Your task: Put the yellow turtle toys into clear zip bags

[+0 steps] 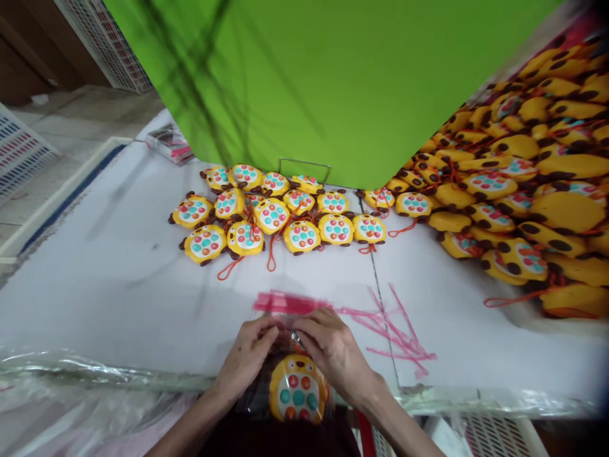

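A clear plastic bag (pixel 257 403) hangs at the table's front edge, near my lap. Inside it sits a yellow animal-shaped toy (pixel 299 388) with a white face panel and several red, orange and teal round buttons. My left hand (pixel 250 349) pinches the upper left of the bag, thumb against fingers. On the other side, my right hand (pixel 333 346) grips the bag's top, and a small shiny bit shows at its fingertips. Just beyond my fingers lie pink-edged plastic bags (pixel 290 302) on the white table (pixel 143 298).
Several like toys (pixel 271 216) with orange loops stand in rows before a green board (pixel 333 82). A large heap of them (pixel 518 190) fills the right side. Pink strips (pixel 399 327) lie right of my hands. A small clear box (pixel 170 143) stands back left.
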Demonstrator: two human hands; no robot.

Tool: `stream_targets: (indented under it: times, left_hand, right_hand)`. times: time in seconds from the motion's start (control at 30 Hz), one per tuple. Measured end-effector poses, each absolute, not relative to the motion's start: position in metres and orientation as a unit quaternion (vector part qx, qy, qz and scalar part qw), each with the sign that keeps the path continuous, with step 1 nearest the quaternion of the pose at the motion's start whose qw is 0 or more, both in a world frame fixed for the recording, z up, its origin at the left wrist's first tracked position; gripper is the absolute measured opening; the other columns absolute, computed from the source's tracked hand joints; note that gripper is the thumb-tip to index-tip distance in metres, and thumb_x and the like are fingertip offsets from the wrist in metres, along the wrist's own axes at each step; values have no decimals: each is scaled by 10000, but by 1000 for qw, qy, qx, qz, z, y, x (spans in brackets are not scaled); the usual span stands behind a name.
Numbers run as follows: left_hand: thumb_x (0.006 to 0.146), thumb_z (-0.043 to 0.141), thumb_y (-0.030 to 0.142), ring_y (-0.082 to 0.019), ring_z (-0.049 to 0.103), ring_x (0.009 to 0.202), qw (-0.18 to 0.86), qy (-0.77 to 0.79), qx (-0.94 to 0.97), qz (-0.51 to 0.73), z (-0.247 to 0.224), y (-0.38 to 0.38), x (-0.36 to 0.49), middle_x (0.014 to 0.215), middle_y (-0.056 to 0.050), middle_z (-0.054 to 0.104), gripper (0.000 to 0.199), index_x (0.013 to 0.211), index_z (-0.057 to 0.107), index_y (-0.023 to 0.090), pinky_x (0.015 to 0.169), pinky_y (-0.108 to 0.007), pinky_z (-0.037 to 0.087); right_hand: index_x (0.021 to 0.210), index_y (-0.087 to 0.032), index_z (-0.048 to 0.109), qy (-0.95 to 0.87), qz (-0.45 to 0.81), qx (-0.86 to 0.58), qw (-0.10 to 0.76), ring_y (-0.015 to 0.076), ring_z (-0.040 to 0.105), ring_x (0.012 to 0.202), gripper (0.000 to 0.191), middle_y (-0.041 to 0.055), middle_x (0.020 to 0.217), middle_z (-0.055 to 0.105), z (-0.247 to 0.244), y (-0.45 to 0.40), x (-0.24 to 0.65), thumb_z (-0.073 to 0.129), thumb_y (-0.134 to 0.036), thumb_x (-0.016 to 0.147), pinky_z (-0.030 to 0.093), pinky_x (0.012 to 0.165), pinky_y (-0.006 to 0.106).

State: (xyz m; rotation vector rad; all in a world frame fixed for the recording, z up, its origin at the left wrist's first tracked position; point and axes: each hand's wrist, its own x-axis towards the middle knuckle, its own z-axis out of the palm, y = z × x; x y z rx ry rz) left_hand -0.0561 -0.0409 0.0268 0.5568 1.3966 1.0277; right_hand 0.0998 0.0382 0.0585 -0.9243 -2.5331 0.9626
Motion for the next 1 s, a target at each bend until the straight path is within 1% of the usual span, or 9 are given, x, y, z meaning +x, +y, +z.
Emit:
stream_targets:
  times: [0.13, 0.27, 0.43, 0.6, 0.73, 0.8, 0.9, 0.93, 1.0]
  left_hand:
    - [799, 493, 248, -220, 604, 813, 596, 606, 283, 446, 32, -38, -56, 819, -57, 675, 221, 887, 684, 181, 737, -303, 467]
    - [810, 431, 196, -194, 570, 721, 544, 632, 359, 419, 39, -36, -54, 722, -35, 645, 251, 843, 677, 164, 649, -268, 442]
    - [830, 409, 213, -177, 573, 714, 472, 661, 445, 376, 43, -38, -51, 787, -40, 655, 237, 848, 643, 172, 696, -269, 440]
    - [827, 436, 309, -189, 614, 684, 509, 666, 396, 375, 36, -42, -57, 721, -36, 659, 198, 788, 592, 193, 630, -265, 473]
    - [829, 446, 367, -199, 636, 727, 567, 644, 334, 390, 29, -45, -65, 759, -41, 667, 201, 796, 539, 192, 645, -285, 498]
    - [827, 458, 380, -197, 637, 738, 584, 636, 318, 391, 27, -46, -67, 796, -46, 674, 200, 807, 522, 192, 648, -289, 500]
    - [825, 478, 374, -192, 642, 733, 610, 624, 299, 387, 25, -47, -68, 830, -52, 685, 186, 823, 506, 190, 650, -293, 501]
    - [824, 484, 369, -192, 645, 735, 617, 619, 294, 386, 25, -47, -68, 836, -54, 687, 181, 829, 501, 189, 652, -296, 502]
    - [817, 498, 361, -192, 648, 740, 628, 610, 287, 388, 25, -46, -68, 846, -56, 690, 174, 827, 495, 187, 657, -301, 504]
  right_hand:
    - [898, -185, 635, -908, 271, -299, 111, 200, 560, 780, 145, 62, 828, 637, 57, 34, 77, 492, -175, 877, 427, 728, 327]
    - [776, -172, 609, -926, 207, -301, 93, 197, 553, 716, 140, 63, 762, 622, 51, 33, 66, 496, -134, 850, 416, 679, 315]
    - [720, -177, 555, -903, 222, -336, 152, 171, 550, 668, 124, 33, 710, 599, 47, 35, 68, 501, -101, 802, 421, 637, 273]
    - [744, -184, 547, -807, 269, -489, 194, 153, 573, 620, 116, 26, 691, 616, 42, 59, 130, 454, -193, 813, 432, 590, 242]
    - [727, -193, 572, -742, 151, -641, 126, 185, 599, 607, 211, 38, 668, 640, 31, 79, 221, 454, -353, 797, 423, 572, 271]
    - [703, -210, 572, -725, 92, -681, 37, 204, 605, 594, 233, 37, 648, 640, 31, 78, 257, 441, -378, 798, 390, 519, 272]
    - [654, -234, 567, -733, 119, -666, -77, 210, 596, 550, 270, 21, 599, 624, 44, 65, 275, 465, -439, 795, 365, 469, 268]
    - [695, -238, 584, -745, 140, -648, -69, 201, 596, 555, 253, 25, 659, 642, 50, 60, 272, 478, -446, 792, 382, 477, 270]
    - [840, -239, 603, -770, 159, -618, 17, 174, 600, 599, 213, 49, 877, 659, 65, 50, 256, 476, -407, 804, 430, 534, 279]
